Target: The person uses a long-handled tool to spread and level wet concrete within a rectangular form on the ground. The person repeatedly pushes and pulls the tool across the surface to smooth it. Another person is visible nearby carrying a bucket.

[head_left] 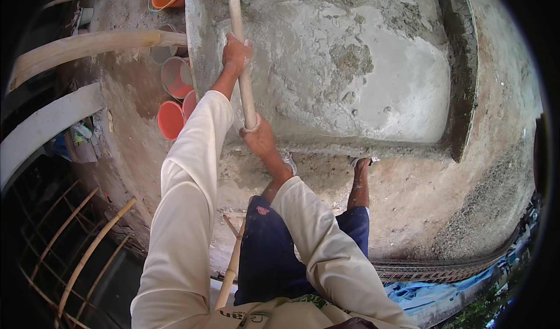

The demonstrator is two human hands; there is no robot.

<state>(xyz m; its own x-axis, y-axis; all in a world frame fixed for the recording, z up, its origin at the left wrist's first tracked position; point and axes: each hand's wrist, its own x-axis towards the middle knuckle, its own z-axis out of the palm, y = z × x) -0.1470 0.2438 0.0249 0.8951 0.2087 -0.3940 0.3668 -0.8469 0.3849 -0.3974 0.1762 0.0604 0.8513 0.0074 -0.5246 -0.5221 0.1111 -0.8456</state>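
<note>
A long wooden handle (237, 14) runs up and out of view at the top, so whatever tool head it has is hidden. My left hand (236, 53) is closed around its shaft. Lower down, my right hand (259, 137) grips the butt end, with the fingers wrapped round it. Beneath and beyond the handle lies a wide, shallow mixing trough (465, 66) with raised sides. Wet grey cement mix (402, 90) fills much of it, smooth and watery on the right, with a lumpy darker mound near the middle.
Left of the trough stand several orange and red buckets (170, 121). A thick bamboo pole (87, 46) reaches to the trough's left side. Bamboo poles (96, 250) cross a dark opening at lower left. Steel bars (431, 269) and a blue tarp (420, 294) lie behind my feet at right.
</note>
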